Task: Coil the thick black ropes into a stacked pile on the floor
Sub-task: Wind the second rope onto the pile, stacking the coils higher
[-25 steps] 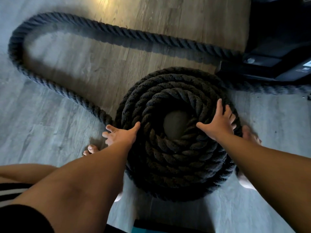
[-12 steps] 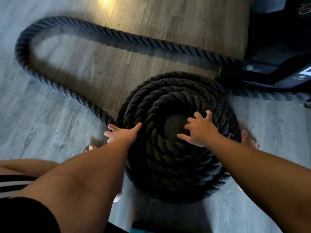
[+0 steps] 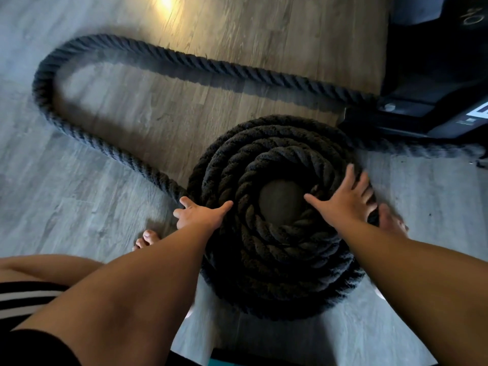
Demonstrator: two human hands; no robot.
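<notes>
My left hand (image 3: 199, 213) and right hand (image 3: 346, 200) press the coil (image 3: 277, 254) with fingers spread, gripping nothing. Coil stands stacked on the floor (image 3: 66, 207); a long loose loop (image 3: 87, 138) is not yet coiled.

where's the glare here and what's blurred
Head view: warm glare on the floor at top centre; the loose rope is motion-smeared at its far-left bend, while the coil is crisp; the right hand is slightly blurred; the machine at upper right is lost in shadow; wide-angle distortion bends the planks.
</notes>
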